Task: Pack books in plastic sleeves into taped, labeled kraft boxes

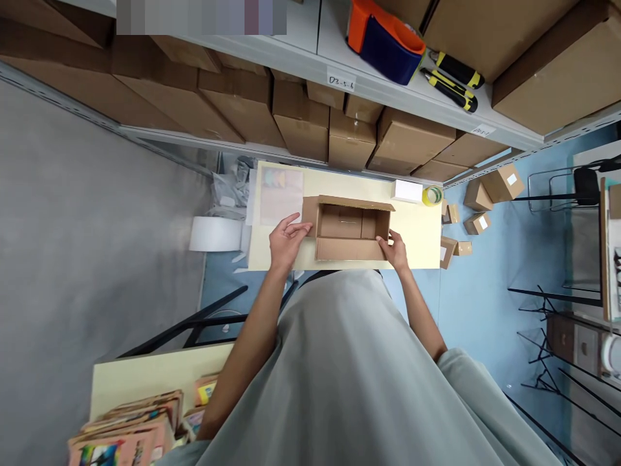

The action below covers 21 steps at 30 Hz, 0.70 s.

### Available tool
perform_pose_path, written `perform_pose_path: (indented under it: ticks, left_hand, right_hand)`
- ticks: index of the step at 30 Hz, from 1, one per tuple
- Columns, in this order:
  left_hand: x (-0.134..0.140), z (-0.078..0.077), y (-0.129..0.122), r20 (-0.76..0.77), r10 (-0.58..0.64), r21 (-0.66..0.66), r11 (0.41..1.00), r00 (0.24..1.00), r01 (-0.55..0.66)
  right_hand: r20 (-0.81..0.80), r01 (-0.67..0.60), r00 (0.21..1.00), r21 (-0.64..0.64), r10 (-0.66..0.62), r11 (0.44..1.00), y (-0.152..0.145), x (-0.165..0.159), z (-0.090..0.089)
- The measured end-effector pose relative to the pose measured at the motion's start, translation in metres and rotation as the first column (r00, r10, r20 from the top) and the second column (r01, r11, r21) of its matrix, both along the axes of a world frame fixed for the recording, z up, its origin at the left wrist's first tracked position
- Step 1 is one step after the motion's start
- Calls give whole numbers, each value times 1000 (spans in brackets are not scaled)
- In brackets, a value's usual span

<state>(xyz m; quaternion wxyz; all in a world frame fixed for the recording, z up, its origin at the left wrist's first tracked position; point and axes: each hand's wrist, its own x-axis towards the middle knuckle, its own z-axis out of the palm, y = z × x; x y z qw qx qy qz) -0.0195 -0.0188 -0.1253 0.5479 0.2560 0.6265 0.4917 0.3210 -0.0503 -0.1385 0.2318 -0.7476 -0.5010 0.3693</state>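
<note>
An opened cardboard box [350, 251] stands on the pale yellow table [422, 249] in front of me, its inside facing up and nothing seen in it. Its left flap and front flap are folded outward. My left hand [288, 241] pinches the edge of the left flap between thumb and fingers. At the right front corner, my right hand [394, 251] grips the box, thumb on the front flap and fingers around the side. A printed sheet in a clear sleeve [281, 194] lies left of the box.
A white box [407, 191] and a tape roll [432, 196] sit at the table's back right. Shelves above hold brown cartons [352, 136], an orange-and-blue tape dispenser [388, 45] and box cutters [451, 87]. Small parcels [477, 223] lie right; paper packs [130, 427] are lower left.
</note>
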Motion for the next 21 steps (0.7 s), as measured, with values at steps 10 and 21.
perform_pose_path:
  ticks: [10, 21]
  left_hand:
    - [1, 6, 1, -6, -27, -33, 999, 1000, 26]
    - [-5, 0, 1, 17, -98, -26, 995, 995, 98]
  right_hand:
    - [-42, 34, 999, -25, -35, 999, -2, -2, 2]
    - [-61, 58, 996, -48, -61, 997, 0, -3, 3]
